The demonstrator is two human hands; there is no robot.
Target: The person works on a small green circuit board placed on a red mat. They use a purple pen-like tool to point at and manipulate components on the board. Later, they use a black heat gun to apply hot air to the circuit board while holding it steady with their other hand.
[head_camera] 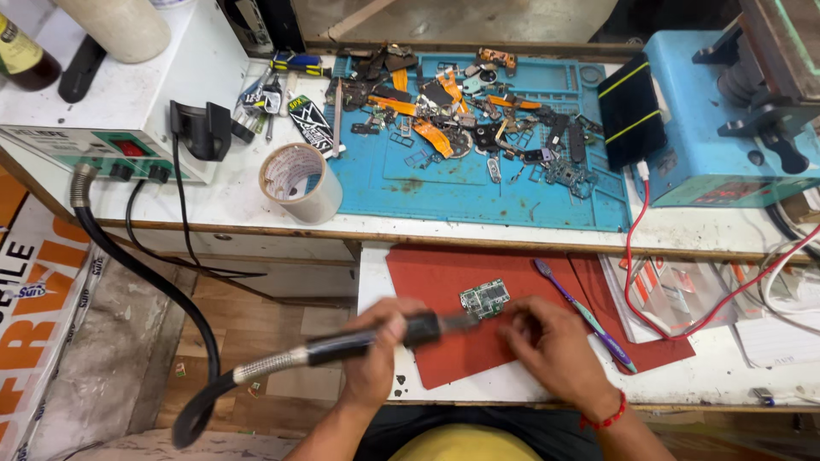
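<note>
Left hand [380, 329] clenched hot-air handpiece [401, 333], long axis left-right, nozzle pointing right at circuit board [484, 299]; right hand [547, 341] fingers' state unclear, just right of board.

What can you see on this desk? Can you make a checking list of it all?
Surface: white bench with a blue mat above and a red mat in front.
Job's things: small green board on the red mat; black heat wand aimed at it.
Clutter: loose phone parts on the blue mat, tape roll, purple toothbrush.
Hands: left hand grips the wand; right hand rests beside the board, whether it grips anything cannot be told.
Cables: black hose to the white station; red wire.
Surroundings: blue machine, bottle.
</note>
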